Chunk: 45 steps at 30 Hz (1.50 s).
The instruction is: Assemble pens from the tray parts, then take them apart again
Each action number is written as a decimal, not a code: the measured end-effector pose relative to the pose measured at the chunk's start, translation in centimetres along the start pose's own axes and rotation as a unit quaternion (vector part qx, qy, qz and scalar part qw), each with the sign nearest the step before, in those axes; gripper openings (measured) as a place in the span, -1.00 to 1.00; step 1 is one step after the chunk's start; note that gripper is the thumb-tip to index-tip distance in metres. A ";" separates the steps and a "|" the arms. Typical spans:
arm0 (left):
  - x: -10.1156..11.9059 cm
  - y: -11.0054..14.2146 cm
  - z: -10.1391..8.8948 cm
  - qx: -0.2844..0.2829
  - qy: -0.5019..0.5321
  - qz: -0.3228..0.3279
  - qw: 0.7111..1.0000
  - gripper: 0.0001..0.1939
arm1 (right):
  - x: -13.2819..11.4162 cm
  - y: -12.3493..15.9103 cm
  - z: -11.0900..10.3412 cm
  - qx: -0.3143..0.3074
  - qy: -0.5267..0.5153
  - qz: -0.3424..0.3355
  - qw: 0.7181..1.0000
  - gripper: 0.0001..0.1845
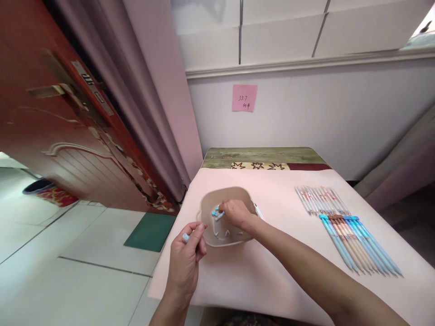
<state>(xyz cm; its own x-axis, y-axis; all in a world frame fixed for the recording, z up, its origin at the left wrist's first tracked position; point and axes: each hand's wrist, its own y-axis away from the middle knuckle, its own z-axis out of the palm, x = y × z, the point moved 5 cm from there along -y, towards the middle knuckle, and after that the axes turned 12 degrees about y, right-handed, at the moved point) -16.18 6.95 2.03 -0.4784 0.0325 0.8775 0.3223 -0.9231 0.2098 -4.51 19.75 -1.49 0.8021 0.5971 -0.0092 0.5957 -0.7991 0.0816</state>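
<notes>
My left hand (pixel 188 249) is closed around a small light-blue pen part (pixel 185 237), only one end of which shows, in front of the basin's near left corner. Inside the beige plastic basin (pixel 207 199), my right hand (pixel 236 213) reaches down with its fingers together. Its fingertips are at several small blue pen parts (pixel 215 213) on the basin floor; a pale blue piece (pixel 219 217) lies right under them. Whether they grip it is partly hidden. Small white clips (pixel 227 233) lie along the basin's near side.
On the right of the pink-covered table (pixel 272 271) lies a row of pens (pixel 360 246) with blue and brown tops. Behind them is a row of clear pens (pixel 321 200) with reddish patterns. A white pen (pixel 258 211) rests beside the basin. A wooden door (pixel 84 127) stands at left.
</notes>
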 end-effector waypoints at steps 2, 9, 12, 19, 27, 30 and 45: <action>0.4 0.0 -0.6 0.010 -0.013 0.001 1.000 -0.74 | -0.6 -1.2 0.9 -0.019 0.006 -0.014 1.000 -0.80; -0.6 -1.1 -1.9 0.014 -0.015 -0.013 1.000 -0.71 | 0.4 -1.3 0.0 -0.011 -0.018 -0.005 1.000 -0.82; -0.7 -2.1 -1.4 -0.005 -0.006 0.012 1.000 -0.70 | 1.2 0.0 -2.7 0.046 -0.128 0.013 0.991 -0.80; -0.6 -3.0 1.0 -0.044 0.017 0.008 0.999 -0.61 | -1.0 3.2 -6.7 0.104 -0.553 -0.059 0.824 -0.78; 0.1 -1.8 0.4 -0.010 -0.042 0.016 0.999 -0.63 | 0.7 3.0 -8.2 0.139 -0.362 -0.070 0.919 -0.74; 0.2 -1.6 -0.2 -0.005 -0.033 0.023 0.999 -0.64 | 3.8 2.0 -7.5 0.117 -0.174 0.045 0.977 -0.76; -0.1 -1.5 -1.3 0.022 -0.032 0.017 0.999 -0.66 | 2.9 1.0 -0.2 -0.044 -0.003 0.066 0.997 -0.72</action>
<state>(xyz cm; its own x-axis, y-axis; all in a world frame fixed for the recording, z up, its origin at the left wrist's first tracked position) -17.70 7.77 1.06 -0.4140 0.0264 0.9099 0.3734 -0.9067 0.1961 -1.56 20.69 -1.23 0.8733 0.4873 0.0011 0.4801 -0.8607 0.1693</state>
